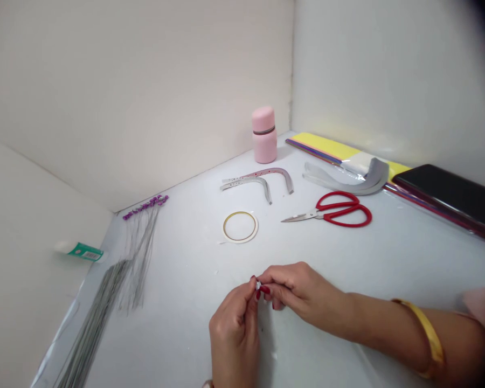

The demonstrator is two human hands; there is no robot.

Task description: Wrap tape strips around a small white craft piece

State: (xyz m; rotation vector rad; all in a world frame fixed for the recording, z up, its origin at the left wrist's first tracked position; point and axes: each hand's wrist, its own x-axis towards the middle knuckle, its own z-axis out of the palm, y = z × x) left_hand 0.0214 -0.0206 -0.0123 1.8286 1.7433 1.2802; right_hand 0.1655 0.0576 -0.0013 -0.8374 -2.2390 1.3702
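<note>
- One view, worn on the person's head, looking forward and down.
- It faces across the worktop [178, 302] toward the far corner, where white walls [145, 97] meet.
- It sits close above the left hand [234, 337] and right hand [303, 293], both near the lower edge.

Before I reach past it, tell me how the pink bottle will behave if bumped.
The pink bottle stands upright and looks tall for its base, so a push high up would probably tip it. Its round, smooth-looking body may feel slippery and would likely roll once down.
</note>
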